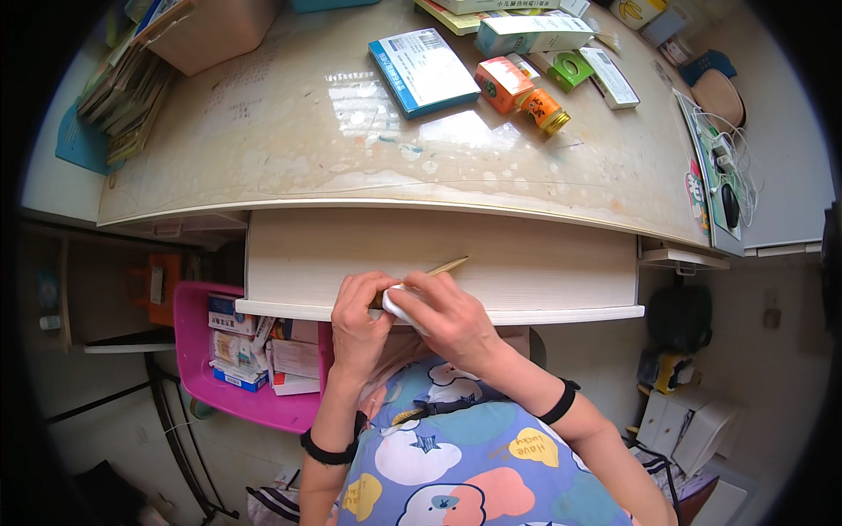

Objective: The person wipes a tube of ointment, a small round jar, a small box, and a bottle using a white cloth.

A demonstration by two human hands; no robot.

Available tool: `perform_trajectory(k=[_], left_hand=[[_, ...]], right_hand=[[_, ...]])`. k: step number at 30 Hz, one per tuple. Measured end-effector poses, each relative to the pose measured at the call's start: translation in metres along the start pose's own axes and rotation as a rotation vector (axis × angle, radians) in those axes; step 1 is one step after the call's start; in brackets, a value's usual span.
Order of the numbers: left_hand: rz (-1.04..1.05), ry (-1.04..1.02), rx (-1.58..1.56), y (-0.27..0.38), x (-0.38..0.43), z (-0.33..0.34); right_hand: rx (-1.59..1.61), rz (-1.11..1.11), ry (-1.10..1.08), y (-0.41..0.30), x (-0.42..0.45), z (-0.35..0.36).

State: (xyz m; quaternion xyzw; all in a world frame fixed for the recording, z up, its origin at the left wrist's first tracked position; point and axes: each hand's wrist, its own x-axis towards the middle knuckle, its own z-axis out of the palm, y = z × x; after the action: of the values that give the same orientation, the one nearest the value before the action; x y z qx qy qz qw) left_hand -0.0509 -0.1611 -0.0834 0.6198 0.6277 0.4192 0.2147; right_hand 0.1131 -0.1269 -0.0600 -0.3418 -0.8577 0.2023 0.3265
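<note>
Over the front edge of an open wooden drawer [539, 269], my two hands meet. My right hand [450, 315] holds a folded white tissue or cloth [402, 309] around part of a slim, pointed, tan stick-like item [450, 265], whose tip points to the upper right. My left hand [362, 315] pinches the near end, with its fingertips against the white material. What the item is exactly cannot be told, since the fingers cover much of it. The drawer's inside shows a plain pale bottom beneath the hands.
Above the drawer is a desktop [283, 158] with a blue-and-white box [427, 72], an orange-labelled bottle [544, 112] and several small cartons. A pink bin [247, 407] of medicine boxes stands left of the drawer. Cables [740, 158] lie at the far right.
</note>
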Motion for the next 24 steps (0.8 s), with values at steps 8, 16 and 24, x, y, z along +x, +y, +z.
perform_trajectory(k=[8,16,24], left_hand=[[-0.043,-0.02,-0.069,-0.002,-0.001,-0.001],[0.0,-0.061,-0.058,-0.002,0.006,0.001],[-0.106,-0.064,-0.125,-0.002,0.009,0.003]], right_hand=[[-0.25,0.272,0.042,0.021,-0.005,-0.042],[-0.074,0.258,-0.074,-0.003,0.011,-0.026],[-0.095,0.323,-0.033,0.012,-0.001,-0.032]])
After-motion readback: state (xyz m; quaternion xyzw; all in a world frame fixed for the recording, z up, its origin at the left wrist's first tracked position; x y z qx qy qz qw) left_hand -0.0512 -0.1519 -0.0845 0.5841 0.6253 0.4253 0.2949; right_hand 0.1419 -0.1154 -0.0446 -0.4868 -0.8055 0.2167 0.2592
